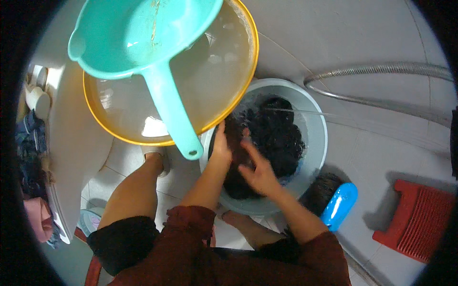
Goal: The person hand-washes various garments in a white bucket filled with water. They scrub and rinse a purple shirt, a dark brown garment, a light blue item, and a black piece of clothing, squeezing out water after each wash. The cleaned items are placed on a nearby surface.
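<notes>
A pale round basin [316,157] stands on the tiled floor, with dark wet cloth [277,139] and water in it. A thin stream of water enters it from the right. My left hand [222,144] is at the basin's left side, against the dark cloth, its fingers partly hidden. My right hand [260,171] lies over the cloth with its fingers apart; whether it grips any of it is unclear. Above and to the left, a yellow-rimmed basin [254,53] holds cloudy water. A turquoise plastic dipper [171,103] lies over it, its handle pointing down towards me.
A metal shower hose [375,69] curves at the upper right. A brush with a blue handle [341,205] lies beside the pale basin. A red ribbed plastic washboard-like object [415,221] is farther right. Folded cloths [35,214] are at the far left, near a small tub [87,220].
</notes>
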A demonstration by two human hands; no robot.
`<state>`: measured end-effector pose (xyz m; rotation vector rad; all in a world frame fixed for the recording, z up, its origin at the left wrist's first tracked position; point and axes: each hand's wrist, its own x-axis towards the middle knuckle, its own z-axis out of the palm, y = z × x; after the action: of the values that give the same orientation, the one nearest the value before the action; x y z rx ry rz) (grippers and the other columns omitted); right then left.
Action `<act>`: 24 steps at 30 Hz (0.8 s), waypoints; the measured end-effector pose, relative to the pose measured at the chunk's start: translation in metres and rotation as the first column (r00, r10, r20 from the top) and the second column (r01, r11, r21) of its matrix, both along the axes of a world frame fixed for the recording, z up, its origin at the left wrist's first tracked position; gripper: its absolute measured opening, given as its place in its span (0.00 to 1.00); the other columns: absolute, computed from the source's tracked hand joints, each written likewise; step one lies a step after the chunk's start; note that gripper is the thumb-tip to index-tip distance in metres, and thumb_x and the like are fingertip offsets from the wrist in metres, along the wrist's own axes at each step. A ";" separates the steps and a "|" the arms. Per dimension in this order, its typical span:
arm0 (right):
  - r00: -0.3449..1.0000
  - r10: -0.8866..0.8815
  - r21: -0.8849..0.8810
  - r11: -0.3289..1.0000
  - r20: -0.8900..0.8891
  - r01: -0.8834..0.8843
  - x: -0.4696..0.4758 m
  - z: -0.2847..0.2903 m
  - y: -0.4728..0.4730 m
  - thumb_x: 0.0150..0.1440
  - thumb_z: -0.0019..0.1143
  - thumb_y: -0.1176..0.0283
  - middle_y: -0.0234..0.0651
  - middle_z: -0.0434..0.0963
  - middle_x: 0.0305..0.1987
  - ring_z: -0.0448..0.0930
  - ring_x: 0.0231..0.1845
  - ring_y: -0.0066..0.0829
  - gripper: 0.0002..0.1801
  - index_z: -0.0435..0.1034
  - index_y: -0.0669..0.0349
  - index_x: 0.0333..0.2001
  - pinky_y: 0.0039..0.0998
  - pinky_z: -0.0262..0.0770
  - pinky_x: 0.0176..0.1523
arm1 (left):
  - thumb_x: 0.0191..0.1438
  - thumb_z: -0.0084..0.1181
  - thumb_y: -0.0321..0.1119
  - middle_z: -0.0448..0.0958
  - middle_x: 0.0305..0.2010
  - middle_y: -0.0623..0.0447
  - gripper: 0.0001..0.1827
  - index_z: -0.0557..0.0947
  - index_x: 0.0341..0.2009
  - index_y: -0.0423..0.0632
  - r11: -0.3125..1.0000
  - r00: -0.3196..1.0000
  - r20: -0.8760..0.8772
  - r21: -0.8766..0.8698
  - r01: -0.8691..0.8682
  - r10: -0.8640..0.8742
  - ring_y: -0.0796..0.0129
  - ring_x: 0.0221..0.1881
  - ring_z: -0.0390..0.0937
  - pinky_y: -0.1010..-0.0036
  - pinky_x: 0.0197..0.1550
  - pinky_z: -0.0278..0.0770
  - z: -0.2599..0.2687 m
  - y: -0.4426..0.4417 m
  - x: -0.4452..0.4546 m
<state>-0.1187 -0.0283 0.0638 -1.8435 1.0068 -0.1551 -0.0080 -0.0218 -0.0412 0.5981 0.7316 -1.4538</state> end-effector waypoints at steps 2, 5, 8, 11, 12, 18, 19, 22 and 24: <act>0.998 0.047 -0.163 0.985 -0.042 -0.053 0.003 0.023 0.029 0.43 0.54 0.74 0.44 0.70 0.44 0.72 0.43 0.42 0.27 0.59 0.63 0.49 0.32 0.67 0.45 | 0.54 0.39 0.51 0.68 0.43 0.44 0.24 0.67 0.46 0.46 0.974 0.988 -0.145 -0.210 -0.086 0.056 0.59 0.39 0.68 0.70 0.32 0.70 0.007 -0.002 -0.004; 0.991 -0.010 -0.414 0.909 -0.135 -0.047 0.021 0.029 0.046 0.43 0.55 0.70 0.41 0.74 0.32 0.75 0.31 0.43 0.18 0.66 0.62 0.40 0.36 0.71 0.35 | 0.55 0.39 0.46 0.70 0.40 0.46 0.20 0.68 0.43 0.43 0.821 0.959 -0.282 -0.538 -0.193 0.041 0.61 0.40 0.69 0.74 0.33 0.71 -0.033 0.009 -0.023; 0.961 -0.256 -0.580 0.800 -0.100 0.153 0.050 0.007 0.002 0.44 0.53 0.67 0.42 0.74 0.21 0.75 0.24 0.41 0.10 0.71 0.61 0.29 0.35 0.71 0.30 | 0.55 0.37 0.41 0.72 0.38 0.52 0.16 0.69 0.44 0.46 0.853 0.970 -0.194 -0.472 -0.222 0.145 0.64 0.39 0.70 0.69 0.42 0.70 -0.028 0.024 -0.043; 0.867 -0.499 -0.490 0.757 -0.005 0.432 0.038 -0.030 -0.054 0.47 0.48 0.59 0.45 0.74 0.22 0.75 0.24 0.44 0.15 0.72 0.61 0.26 0.36 0.71 0.30 | 0.56 0.36 0.41 0.70 0.45 0.52 0.17 0.68 0.47 0.49 0.978 0.983 0.029 -0.101 0.183 -0.181 0.65 0.44 0.69 0.68 0.47 0.68 0.033 0.007 -0.023; 0.870 -0.493 -0.460 0.774 -0.004 0.436 0.027 -0.048 -0.065 0.48 0.48 0.60 0.45 0.74 0.21 0.75 0.24 0.45 0.16 0.72 0.62 0.24 0.36 0.70 0.30 | 0.54 0.40 0.38 0.72 0.42 0.51 0.13 0.71 0.42 0.47 0.993 0.993 0.017 -0.014 0.115 -0.115 0.63 0.44 0.69 0.65 0.48 0.66 0.038 0.009 -0.020; 0.702 -0.613 -0.554 0.748 -0.363 0.367 0.006 -0.132 -0.058 0.50 0.49 0.60 0.46 0.65 0.49 0.71 0.41 0.51 0.27 0.55 0.57 0.52 0.42 0.68 0.41 | 0.55 0.43 0.37 0.61 0.52 0.50 0.18 0.62 0.51 0.57 0.995 0.994 0.107 0.094 -0.028 0.018 0.57 0.51 0.60 0.58 0.51 0.61 0.006 0.015 0.003; 0.835 -0.389 -0.525 0.838 -0.389 0.146 0.013 -0.140 -0.039 0.50 0.48 0.63 0.46 0.59 0.53 0.69 0.44 0.52 0.28 0.52 0.58 0.53 0.42 0.67 0.44 | 0.55 0.42 0.37 0.60 0.52 0.50 0.19 0.61 0.52 0.59 0.992 0.991 0.134 0.122 -0.042 0.025 0.57 0.52 0.59 0.57 0.52 0.60 -0.009 0.022 0.000; 0.722 -0.025 -0.132 0.987 -0.692 -0.092 0.008 -0.167 -0.041 0.47 0.51 0.70 0.47 0.60 0.53 0.68 0.47 0.49 0.30 0.53 0.61 0.54 0.40 0.65 0.49 | 0.55 0.41 0.39 0.62 0.51 0.49 0.21 0.57 0.54 0.63 0.967 0.995 0.094 0.251 -0.043 0.020 0.58 0.48 0.62 0.57 0.51 0.60 -0.030 0.027 -0.019; 0.637 -0.074 0.080 0.975 -0.767 0.209 0.012 -0.178 -0.064 0.45 0.52 0.74 0.47 0.60 0.54 0.69 0.48 0.46 0.32 0.52 0.61 0.55 0.38 0.64 0.51 | 0.55 0.41 0.43 0.63 0.49 0.49 0.22 0.58 0.55 0.59 0.937 0.994 0.089 0.347 0.034 -0.070 0.57 0.47 0.63 0.58 0.52 0.59 -0.029 0.019 -0.022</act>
<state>-0.1065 -0.0925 -0.1143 -1.6737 1.6920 0.6692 -0.0303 -0.0033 -0.0707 0.9600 0.9052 -1.3411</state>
